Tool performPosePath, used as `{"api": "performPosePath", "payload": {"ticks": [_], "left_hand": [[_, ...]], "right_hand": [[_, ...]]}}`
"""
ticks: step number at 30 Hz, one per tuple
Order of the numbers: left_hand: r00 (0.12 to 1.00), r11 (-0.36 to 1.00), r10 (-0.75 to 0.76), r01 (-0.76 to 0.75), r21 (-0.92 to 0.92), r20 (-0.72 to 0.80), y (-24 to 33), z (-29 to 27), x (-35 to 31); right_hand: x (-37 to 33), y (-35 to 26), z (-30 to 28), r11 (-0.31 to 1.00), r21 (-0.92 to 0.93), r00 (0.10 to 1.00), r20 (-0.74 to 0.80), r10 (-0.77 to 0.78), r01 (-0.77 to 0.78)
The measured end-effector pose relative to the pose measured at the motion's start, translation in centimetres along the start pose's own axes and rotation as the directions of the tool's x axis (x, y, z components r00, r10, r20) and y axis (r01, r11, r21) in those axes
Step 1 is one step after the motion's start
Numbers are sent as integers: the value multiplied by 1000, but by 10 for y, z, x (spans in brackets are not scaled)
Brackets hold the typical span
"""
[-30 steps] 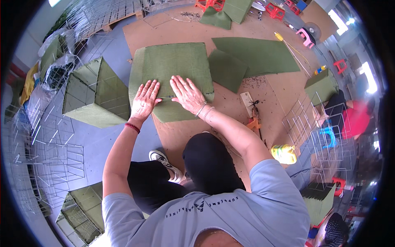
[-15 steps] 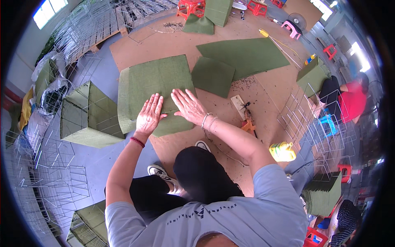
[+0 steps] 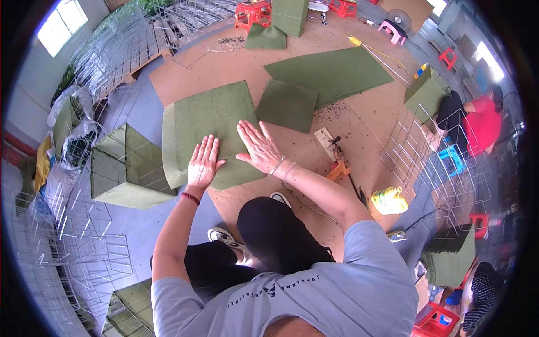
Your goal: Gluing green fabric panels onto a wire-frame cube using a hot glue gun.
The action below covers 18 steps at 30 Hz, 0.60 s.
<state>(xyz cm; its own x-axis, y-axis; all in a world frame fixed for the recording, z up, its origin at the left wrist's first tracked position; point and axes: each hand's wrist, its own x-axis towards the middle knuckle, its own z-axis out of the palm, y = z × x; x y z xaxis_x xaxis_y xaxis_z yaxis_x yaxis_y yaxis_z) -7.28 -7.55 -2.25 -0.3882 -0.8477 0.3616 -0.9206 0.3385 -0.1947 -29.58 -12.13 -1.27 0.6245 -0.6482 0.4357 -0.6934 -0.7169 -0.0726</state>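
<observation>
My left hand point(image 3: 202, 164) lies palm down with fingers stretched on a green fabric-like piece point(image 3: 208, 112), close to its near edge. Beside it, fingers slightly spread, my right hand point(image 3: 259, 149) rests flat on the same piece. A seam or fold runs across the piece by my hands, and a lower flap of it slopes toward me. Whether anything lies beneath the fabric is hidden. Neither hand grips anything.
To the left stands an open green box point(image 3: 132, 174). Beyond lie a small green panel point(image 3: 289, 105) and a large green sheet point(image 3: 337, 76). An orange tool point(image 3: 338, 171), a yellow jug point(image 3: 389, 201) and wire frames point(image 3: 432, 163) are at right, near a person in red point(image 3: 483, 121).
Both hands stay flat on the green piece, having shifted only slightly. The whole view has tilted a little, and the far edge of the piece sits slightly differently.
</observation>
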Motion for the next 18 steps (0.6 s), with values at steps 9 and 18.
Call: {"api": "performPosePath", "payload": {"ticks": [9, 18], "left_hand": [[995, 999, -21, 24, -28, 100, -1, -4, -7], [992, 997, -7, 16, -73, 127, 6, -2, 1]], "right_hand": [[26, 31, -13, 891, 289, 936, 68, 346, -351], [99, 90, 30, 888, 186, 904, 161, 395, -421]]}}
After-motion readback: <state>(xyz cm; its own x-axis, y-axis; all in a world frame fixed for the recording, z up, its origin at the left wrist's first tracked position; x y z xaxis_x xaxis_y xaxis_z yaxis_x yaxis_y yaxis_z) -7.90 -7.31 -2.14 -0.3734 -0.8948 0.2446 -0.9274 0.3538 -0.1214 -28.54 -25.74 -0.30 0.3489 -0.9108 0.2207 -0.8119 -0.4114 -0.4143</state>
